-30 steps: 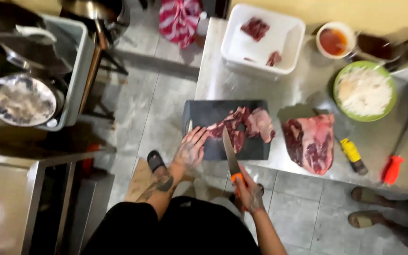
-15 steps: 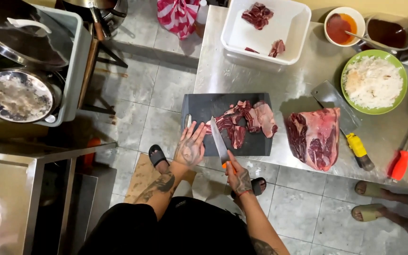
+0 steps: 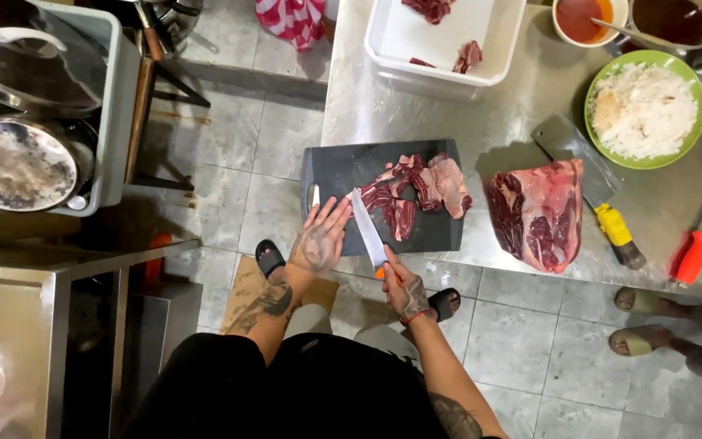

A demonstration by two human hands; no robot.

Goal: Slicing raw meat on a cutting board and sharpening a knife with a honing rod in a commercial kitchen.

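A dark cutting board point(image 3: 343, 167) lies on the steel table, with sliced red meat point(image 3: 416, 191) spread across its right half. My left hand point(image 3: 318, 237) rests flat with fingers apart on the board's near left edge and holds nothing. My right hand point(image 3: 404, 289) grips the orange handle of a knife point(image 3: 367, 229), whose blade points away from me onto the board, just left of the meat slices. A large slab of raw meat point(image 3: 539, 211) lies on the table to the right of the board.
A white tub point(image 3: 392, 36) with meat pieces stands beyond the board. A green bowl point(image 3: 645, 110) of white shreds, a cleaver point(image 3: 587, 175), a red-handled tool point(image 3: 692, 256) and sauce bowls lie right. Another person's sandalled feet point(image 3: 643, 321) stand right. Pots point(image 3: 18, 162) sit left.
The view has shifted slightly closer over the board. My right hand has moved the knife a little leftward, toward my left hand. The left hand stays on the board's edge.
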